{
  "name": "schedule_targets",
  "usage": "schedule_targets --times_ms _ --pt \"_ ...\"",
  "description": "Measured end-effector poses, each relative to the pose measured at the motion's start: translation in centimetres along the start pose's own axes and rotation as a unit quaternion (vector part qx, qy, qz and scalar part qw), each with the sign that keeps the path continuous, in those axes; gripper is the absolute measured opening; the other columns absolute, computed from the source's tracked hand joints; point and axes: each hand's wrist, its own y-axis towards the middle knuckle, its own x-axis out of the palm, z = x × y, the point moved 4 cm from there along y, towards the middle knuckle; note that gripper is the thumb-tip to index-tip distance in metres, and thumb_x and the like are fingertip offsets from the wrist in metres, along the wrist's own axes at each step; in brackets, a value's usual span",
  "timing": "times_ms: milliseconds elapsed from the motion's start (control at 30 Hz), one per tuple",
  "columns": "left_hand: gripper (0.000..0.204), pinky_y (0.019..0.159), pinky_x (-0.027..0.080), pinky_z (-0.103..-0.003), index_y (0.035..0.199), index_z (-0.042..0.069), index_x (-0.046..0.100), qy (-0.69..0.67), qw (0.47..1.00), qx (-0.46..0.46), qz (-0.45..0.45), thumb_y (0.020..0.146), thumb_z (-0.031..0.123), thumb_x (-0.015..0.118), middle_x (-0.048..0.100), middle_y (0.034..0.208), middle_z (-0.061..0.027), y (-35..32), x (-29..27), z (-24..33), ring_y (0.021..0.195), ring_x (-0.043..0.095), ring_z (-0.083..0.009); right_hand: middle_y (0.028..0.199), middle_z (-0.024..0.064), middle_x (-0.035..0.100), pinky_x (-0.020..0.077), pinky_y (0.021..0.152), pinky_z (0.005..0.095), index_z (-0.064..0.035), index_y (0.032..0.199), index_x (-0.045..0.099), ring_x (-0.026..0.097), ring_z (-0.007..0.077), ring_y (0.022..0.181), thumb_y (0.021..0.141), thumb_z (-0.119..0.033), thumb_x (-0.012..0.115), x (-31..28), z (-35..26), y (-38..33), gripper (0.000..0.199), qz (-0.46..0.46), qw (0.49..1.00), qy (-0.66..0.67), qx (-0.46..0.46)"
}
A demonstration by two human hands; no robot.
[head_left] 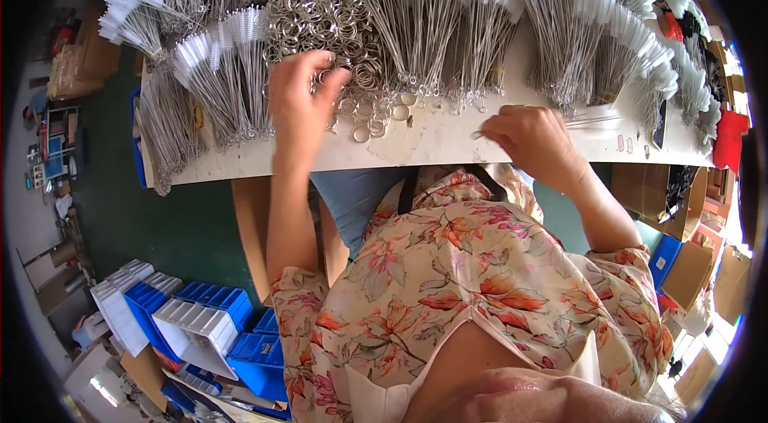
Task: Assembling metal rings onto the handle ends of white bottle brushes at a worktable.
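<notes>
Metal split rings lie in a large heap (324,11) at the far middle of the white table (456,147). A few loose rings (362,133) are spread along its near side. My left hand (300,99) is over the heap's near left edge, thumb and fingers apart, with nothing visible between them. Farther right, my right hand (532,139) is held above the table's front edge with its fingers pinched together. Something small and pale shows at its fingertips, too small to name. Bundles of thin wire brushes (416,19) with white bristles and looped ends stand nearest the hands.
More brush bundles (220,63) flank the ring heap on the left, others (576,31) on the right. Red cloth (728,139) hangs by the table's right end. Blue and white plastic bins (200,315) stand on the green floor at left, and cardboard boxes (644,191) at right.
</notes>
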Motion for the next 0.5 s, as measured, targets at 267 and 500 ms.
schedule_targets --times_ms 267,500 --pt "0.009 0.066 0.042 -0.034 0.082 0.009 0.062 0.077 0.997 0.000 -0.001 0.078 0.017 0.065 0.060 0.077 -0.0045 0.9 0.1 -2.8 0.069 0.054 -0.0217 0.069 0.0067 0.059 0.0462 0.059 0.0299 -0.0012 0.090 0.062 0.059 0.0210 0.063 0.082 -0.008 0.058 3.5 -1.3 0.7 0.011 0.089 0.976 0.201 -0.007" --pt "0.013 0.061 0.038 -0.020 0.086 -0.001 0.057 -0.505 0.843 -0.185 0.034 0.088 0.012 0.056 0.059 0.079 -0.0043 -0.7 0.0 4.7 0.065 0.047 -0.0064 0.089 0.0111 0.060 0.0482 0.064 0.0268 -0.0007 0.089 0.064 0.060 0.0149 0.076 0.083 -0.008 0.059 -1.6 -4.7 5.3 0.011 0.152 0.873 0.463 -0.019"
